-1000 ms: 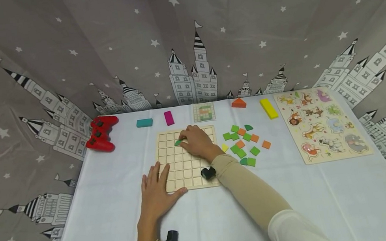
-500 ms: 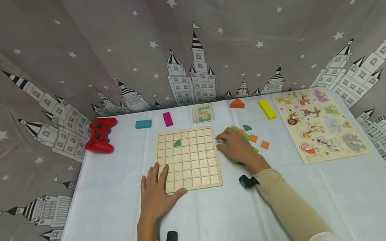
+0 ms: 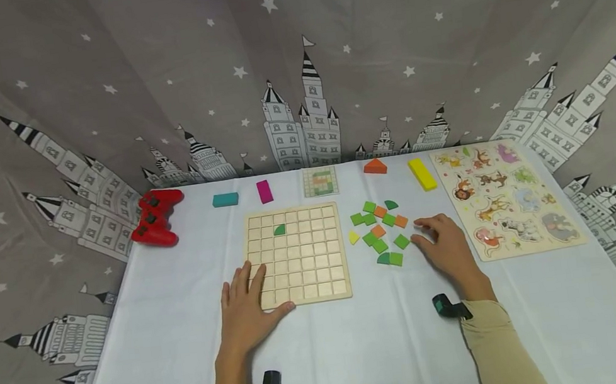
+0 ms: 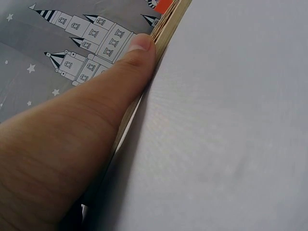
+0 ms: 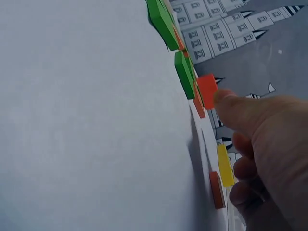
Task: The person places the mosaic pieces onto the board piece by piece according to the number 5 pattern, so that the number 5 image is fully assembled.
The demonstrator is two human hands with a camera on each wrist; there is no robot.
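On the white table lies a square wooden grid board (image 3: 315, 257). A green quarter-round tile (image 3: 279, 229) sits in one of its cells toward the back left. My left hand (image 3: 247, 313) rests with spread fingers on the board's front left corner; the left wrist view shows the thumb (image 4: 137, 55) along its edge. My right hand (image 3: 446, 252) is to the right of the scattered green tiles (image 3: 380, 245), thumb and fingertips apart. In the right wrist view an orange tile (image 5: 217, 190) is close to the fingertips, hidden in the head view.
A small pattern card (image 3: 321, 181) lies behind the board. Around it are teal (image 3: 226, 200), magenta (image 3: 265, 191) and yellow (image 3: 422, 174) blocks, and an orange triangle block (image 3: 375, 167). A red game controller (image 3: 157, 219) is at left, an animal puzzle (image 3: 505, 198) at right.
My right hand has left the quarter-round tile on the board and moved right, across the loose tiles to their right side. My left hand has stayed on the board's corner.
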